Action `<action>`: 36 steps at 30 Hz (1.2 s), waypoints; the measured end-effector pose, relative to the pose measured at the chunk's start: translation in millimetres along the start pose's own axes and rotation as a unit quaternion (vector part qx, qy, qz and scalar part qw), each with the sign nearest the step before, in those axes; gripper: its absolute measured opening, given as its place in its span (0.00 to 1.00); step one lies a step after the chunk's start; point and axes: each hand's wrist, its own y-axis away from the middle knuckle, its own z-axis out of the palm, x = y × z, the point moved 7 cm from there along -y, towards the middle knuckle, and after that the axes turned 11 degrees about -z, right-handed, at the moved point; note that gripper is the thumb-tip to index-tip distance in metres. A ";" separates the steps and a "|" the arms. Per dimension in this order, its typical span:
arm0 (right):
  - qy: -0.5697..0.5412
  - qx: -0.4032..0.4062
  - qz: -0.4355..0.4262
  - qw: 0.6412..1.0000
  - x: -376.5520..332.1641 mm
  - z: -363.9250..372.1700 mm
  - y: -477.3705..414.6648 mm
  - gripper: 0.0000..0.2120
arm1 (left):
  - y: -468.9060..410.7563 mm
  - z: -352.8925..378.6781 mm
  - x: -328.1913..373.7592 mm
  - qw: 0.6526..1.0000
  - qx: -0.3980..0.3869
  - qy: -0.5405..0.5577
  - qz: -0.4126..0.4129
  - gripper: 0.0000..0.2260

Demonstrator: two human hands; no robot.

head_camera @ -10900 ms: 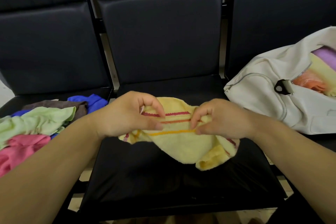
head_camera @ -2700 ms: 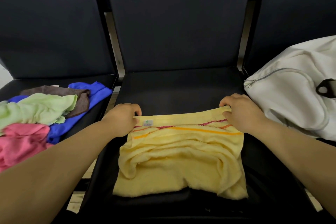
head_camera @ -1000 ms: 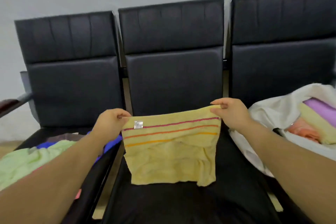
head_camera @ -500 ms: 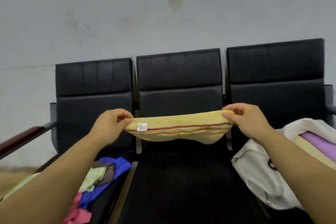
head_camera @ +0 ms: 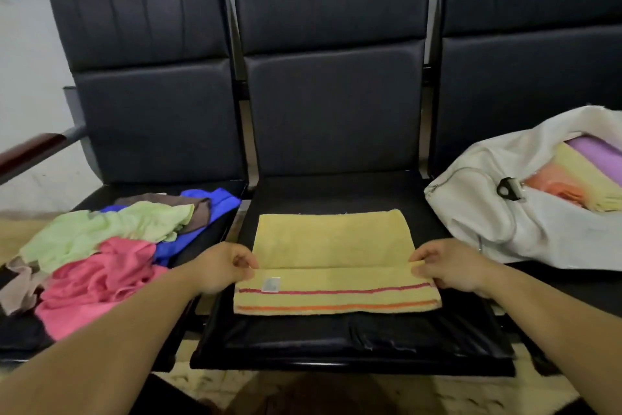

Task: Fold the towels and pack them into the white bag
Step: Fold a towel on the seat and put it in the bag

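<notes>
Yellow towel (head_camera: 331, 246) flat on middle seat (head_camera: 353, 337) of the black bench, near edge folded back over itself so the striped band (red + orange lines, small white tag (head_camera: 271, 284)) faces up. L hand (head_camera: 223, 266) pinches the fold's left corner, thumb + fingers curled on the cloth. R hand (head_camera: 447, 266) does the same on the right corner. Both wrists low, just above the seat.

White bag (head_camera: 498, 219) on the right seat, just beside the towel, not touching it. Zip open, black pull tab (head_camera: 506, 188) hanging at the mouth. Inside: folded towels, purple (head_camera: 595, 153), pale yellow (head_camera: 585, 175), orange (head_camera: 558, 187), stacked side by side.

Left seat: loose pile of unfolded towels. Green (head_camera: 111, 229) on top, pink (head_camera: 97, 283) in front, blue (head_camera: 202, 212) and brown (head_camera: 161, 201) behind/under, beige bit (head_camera: 16, 290) at far-left edge. Wood-topped armrest (head_camera: 30, 152) far left, grey wall behind.
</notes>
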 end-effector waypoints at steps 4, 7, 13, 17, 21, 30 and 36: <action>0.036 0.030 -0.010 0.999 -3.3 -4.6 -18.5 0.06 | -15.3 -2.3 4.2 1.000 0.018 0.020 -0.009 0.05; 0.035 0.065 -0.007 0.997 -9.5 -13.3 -39.3 0.06 | -30.3 -13.4 11.3 0.997 0.056 0.049 -0.005 0.06; 0.055 0.150 -0.058 0.985 -32.2 -32.2 -85.5 0.07 | -73.2 -41.9 29.4 0.985 0.123 0.125 -0.001 0.08; 0.086 0.146 -0.061 0.984 -28.5 -26.3 -119.5 0.08 | -111.7 -33.9 38.6 0.987 0.127 0.094 -0.011 0.09; 0.158 0.175 -0.034 0.971 -13.3 -26.8 -132.9 0.09 | -136.9 -21.1 31.3 0.987 0.154 0.048 -0.019 0.10; 0.209 0.229 -0.041 0.950 -13.0 -26.8 -129.3 0.05 | -146.9 -19.8 27.0 0.978 0.208 0.002 -0.027 0.03; 0.281 0.243 -0.056 0.927 -8.8 -22.6 -128.1 0.06 | -146.3 -17.9 28.2 0.972 0.230 0.017 -0.039 0.04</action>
